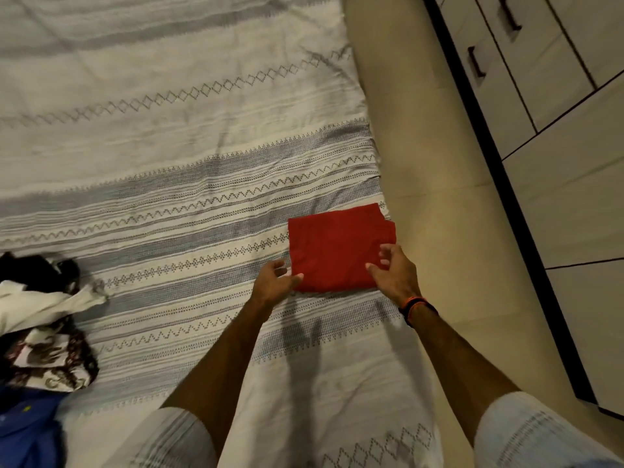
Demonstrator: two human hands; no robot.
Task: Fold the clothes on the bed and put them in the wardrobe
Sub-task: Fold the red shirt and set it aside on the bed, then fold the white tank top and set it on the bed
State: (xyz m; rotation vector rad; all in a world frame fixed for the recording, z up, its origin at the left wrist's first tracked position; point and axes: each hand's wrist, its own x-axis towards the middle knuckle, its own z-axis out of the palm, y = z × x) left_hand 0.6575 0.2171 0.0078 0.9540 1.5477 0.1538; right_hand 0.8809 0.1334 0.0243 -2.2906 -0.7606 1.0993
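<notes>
A red garment point(337, 246), folded into a neat rectangle, lies flat on the bed point(169, 163) near its right edge. My left hand point(275, 276) is at the garment's near left corner, fingers relaxed and spread, thumb touching the cloth edge. My right hand point(393, 268) hovers over the near right corner with fingers loosely spread, holding nothing. A heap of unfolded clothes point(40, 319), white, black, patterned and blue, sits at the bed's left edge. The wardrobe point(557, 130), with white doors and dark handles, stands to the right, doors closed.
The bed carries a white and grey striped cover with zigzag patterns. A strip of beige floor point(422, 146) runs between the bed and the wardrobe. A dark and orange band sits on my right wrist.
</notes>
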